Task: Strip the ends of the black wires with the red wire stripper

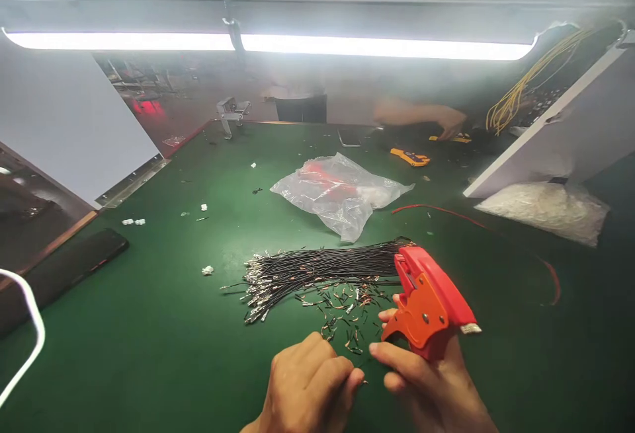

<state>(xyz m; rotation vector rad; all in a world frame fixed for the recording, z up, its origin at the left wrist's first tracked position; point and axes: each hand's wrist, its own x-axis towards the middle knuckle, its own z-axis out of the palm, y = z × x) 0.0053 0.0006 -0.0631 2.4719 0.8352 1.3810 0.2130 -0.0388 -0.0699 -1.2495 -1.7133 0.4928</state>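
My right hand (436, 380) is wrapped round a red and orange pistol-style wire stripper (431, 307), its jaws pointing up and away. My left hand (307, 380) is closed just left of it, thumb pressed to the fingers; a small copper-coloured end of a wire (366, 382) shows at the thumb tip, and the rest of it is hidden. Beyond both hands lies a bundle of black wires (327, 262), with metal terminals at the left ends. Short black and copper wire scraps (352, 314) are strewn between the bundle and my hands.
A clear plastic bag (342, 195) with something red inside lies farther back on the green table (173, 301). Behind it are a yellow-orange hand tool (409, 157) and a co-worker's blurred hand (449, 121). A filled bag (546, 211) and a white panel (555, 116) flank the right side.
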